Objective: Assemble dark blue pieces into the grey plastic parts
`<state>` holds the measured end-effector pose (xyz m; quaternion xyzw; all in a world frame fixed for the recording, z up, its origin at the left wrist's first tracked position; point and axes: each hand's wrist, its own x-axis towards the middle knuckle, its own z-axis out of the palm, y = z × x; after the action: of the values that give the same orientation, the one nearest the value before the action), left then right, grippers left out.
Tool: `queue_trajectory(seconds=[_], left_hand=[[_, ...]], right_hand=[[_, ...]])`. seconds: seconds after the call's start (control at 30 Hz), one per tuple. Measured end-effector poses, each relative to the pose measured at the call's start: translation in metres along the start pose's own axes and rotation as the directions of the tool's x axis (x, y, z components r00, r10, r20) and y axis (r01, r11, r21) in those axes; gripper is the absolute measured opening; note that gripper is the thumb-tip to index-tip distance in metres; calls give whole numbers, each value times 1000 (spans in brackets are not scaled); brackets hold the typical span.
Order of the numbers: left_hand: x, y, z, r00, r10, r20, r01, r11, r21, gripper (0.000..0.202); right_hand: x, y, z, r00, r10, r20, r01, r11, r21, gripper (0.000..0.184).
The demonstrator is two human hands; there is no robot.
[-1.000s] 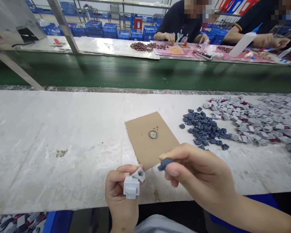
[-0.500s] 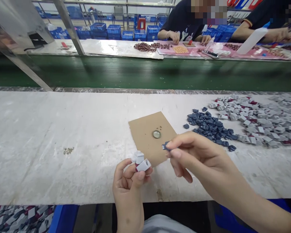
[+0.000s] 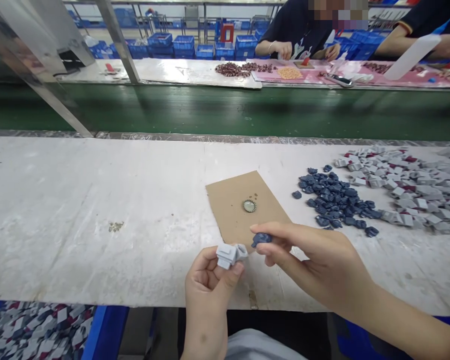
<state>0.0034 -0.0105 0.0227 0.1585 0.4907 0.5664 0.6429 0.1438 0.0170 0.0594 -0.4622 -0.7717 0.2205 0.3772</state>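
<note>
My left hand (image 3: 212, 282) pinches a light grey plastic piece (image 3: 228, 255) of blocky shape, held just above the near part of the table. To its right, my right hand (image 3: 303, 255) grips a small dark blue plastic piece (image 3: 261, 239) between thumb and forefinger. A narrow gap separates the two pieces. Beneath and beyond them lies a brown cardboard square (image 3: 228, 200), partly covered by my hands. On the cardboard rests an upturned bottle cap (image 3: 249, 205), with a few brown crumbs beside it.
A heap of dark blue pieces (image 3: 333, 197) and a larger heap of grey pieces (image 3: 427, 185) spread at the right. A blue bin (image 3: 107, 330) of mixed pieces stands lower left. Past the green conveyor belt (image 3: 180, 110), co-workers' hands handle small parts near a white bottle (image 3: 412, 56).
The dark blue piece has come down closer to the grey piece and is turned to show more of its side. The grey piece has rotated in my left hand. The view has shifted slightly.
</note>
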Motion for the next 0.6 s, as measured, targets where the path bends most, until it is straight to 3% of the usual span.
queue_trajectory(seconds=[0.13, 0.37, 0.6], left_hand=[[-2, -2, 1, 998, 61, 18, -61, 998, -11, 18], [-5, -2, 1, 983, 173, -68, -171, 985, 32, 21], [-5, -2, 4, 963, 246, -108, -239, 968, 76, 22]], right_hand=[[3, -2, -1, 990, -140, -9, 139, 987, -84, 12], [6, -7, -5, 993, -110, 32, 110, 994, 9, 27], [0, -7, -3, 982, -170, 87, 176, 982, -61, 35]])
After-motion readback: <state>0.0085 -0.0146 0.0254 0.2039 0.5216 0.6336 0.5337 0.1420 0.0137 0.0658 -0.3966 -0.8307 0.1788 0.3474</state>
